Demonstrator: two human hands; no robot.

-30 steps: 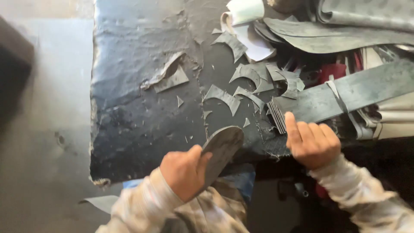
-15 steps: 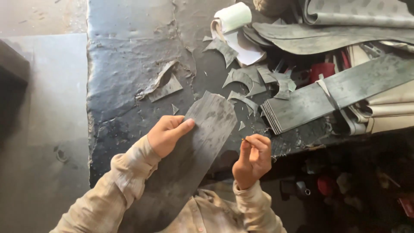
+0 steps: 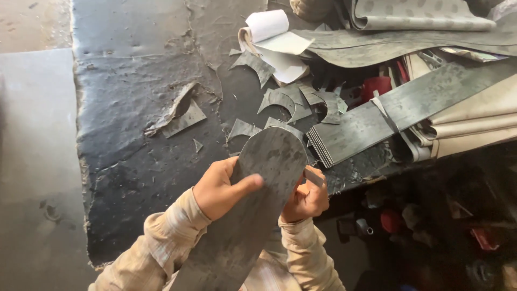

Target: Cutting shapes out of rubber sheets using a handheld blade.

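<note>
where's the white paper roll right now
In the head view the white paper roll lies at the top centre of the dark worktable, beside loose white sheets and above the curved grey offcuts.

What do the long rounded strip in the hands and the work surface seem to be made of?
Strip: likely rubber or leather sheet, matte mottled grey, thin, with a clean rounded end. Work surface: dark rubbery sheet, slightly glossy, torn and peeling.

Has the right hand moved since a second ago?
Yes. The right hand left the stack of dark grey strips and came in beside the long grey round-tipped sheet.
</note>
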